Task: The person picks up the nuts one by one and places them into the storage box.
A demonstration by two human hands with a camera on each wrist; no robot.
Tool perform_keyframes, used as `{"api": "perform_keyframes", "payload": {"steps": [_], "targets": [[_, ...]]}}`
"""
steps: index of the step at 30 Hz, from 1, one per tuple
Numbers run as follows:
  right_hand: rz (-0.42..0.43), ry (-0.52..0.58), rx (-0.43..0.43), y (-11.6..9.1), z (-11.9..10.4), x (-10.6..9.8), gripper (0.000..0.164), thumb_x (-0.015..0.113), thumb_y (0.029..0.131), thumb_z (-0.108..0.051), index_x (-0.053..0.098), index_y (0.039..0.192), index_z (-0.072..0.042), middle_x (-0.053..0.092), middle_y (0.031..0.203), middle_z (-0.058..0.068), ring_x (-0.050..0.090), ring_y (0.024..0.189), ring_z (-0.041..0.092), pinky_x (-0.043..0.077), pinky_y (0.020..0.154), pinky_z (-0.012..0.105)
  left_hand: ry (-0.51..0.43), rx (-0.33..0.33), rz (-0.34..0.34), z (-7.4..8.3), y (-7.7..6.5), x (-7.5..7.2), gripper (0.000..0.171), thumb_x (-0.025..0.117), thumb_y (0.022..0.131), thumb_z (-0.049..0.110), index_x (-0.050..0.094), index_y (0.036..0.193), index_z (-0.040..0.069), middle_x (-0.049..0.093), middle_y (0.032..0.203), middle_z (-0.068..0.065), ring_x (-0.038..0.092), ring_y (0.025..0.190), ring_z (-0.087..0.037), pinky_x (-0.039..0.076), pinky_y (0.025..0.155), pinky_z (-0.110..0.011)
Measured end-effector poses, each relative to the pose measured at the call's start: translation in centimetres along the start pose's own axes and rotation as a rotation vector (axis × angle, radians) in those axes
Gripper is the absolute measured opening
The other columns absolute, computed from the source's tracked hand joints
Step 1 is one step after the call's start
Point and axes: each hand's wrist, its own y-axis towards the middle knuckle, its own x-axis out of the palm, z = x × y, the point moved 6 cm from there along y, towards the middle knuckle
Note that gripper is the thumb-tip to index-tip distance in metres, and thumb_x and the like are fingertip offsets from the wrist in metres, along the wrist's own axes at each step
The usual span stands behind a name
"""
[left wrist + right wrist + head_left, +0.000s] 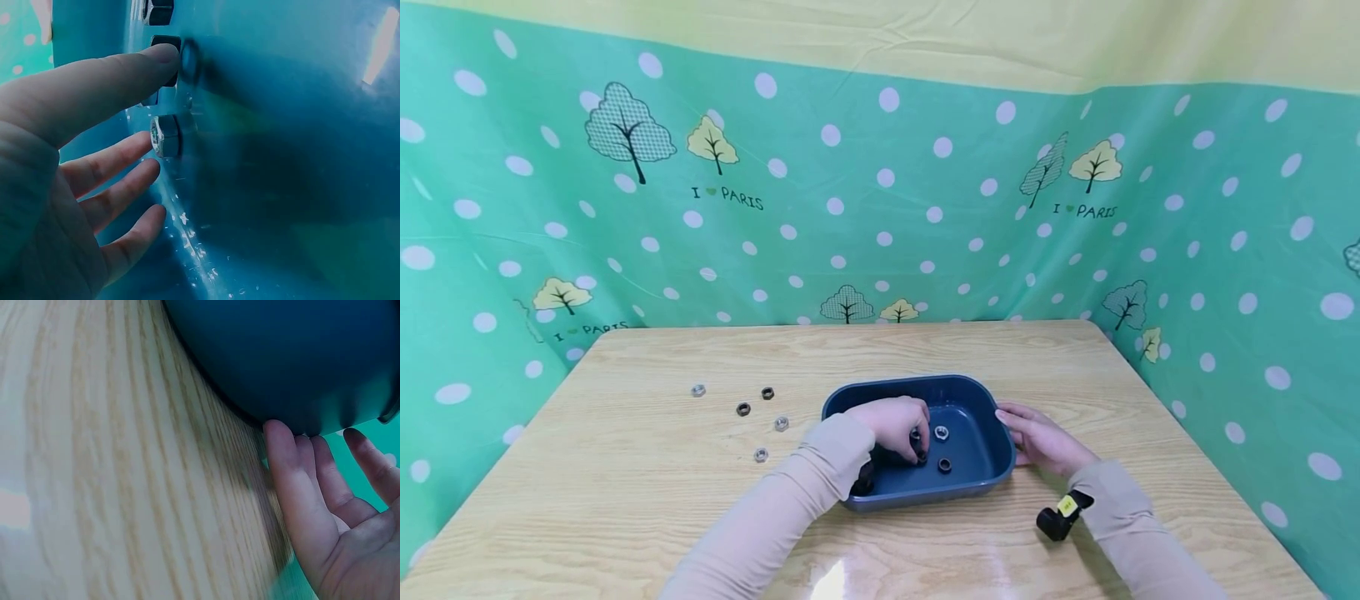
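Dark nut (174,77) at thumb tip (161,55) of left hand (891,423), inside blue bin (925,498)

Curtained-off workspace (polka-dot cloth (865,196) around wood-grain table (610,483)).

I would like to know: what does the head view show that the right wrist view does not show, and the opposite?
Only the head view: the left hand inside the blue tub, the nuts in the tub, and five more nuts left of it on the wooden table.

Only the right wrist view: a close look at the lower outer edge of the tub's end, beside fingertips of the right hand.

Both: the tub, the table, the right hand touching the tub, and some green spotted cloth.
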Motion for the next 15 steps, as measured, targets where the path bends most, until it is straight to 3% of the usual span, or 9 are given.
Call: {"api": "perform_keyframes", "payload": {"steps": [15], "targets": [[0.009,-0.025,0.008,0.02,-0.02,-0.10,0.068,0.045,0.099,-0.035,0.018,0.144,0.009,0.067,0.111,0.000,0.066,0.095,0.010,0.055,0.081,0.039,0.020,0.000,0.009,0.10,0.17,0.16,0.008,0.080,0.076,0.022,0.073,0.078,0.021,0.058,0.107,0.006,0.049,0.100,-0.009,0.043,0.086,-0.018]]}}
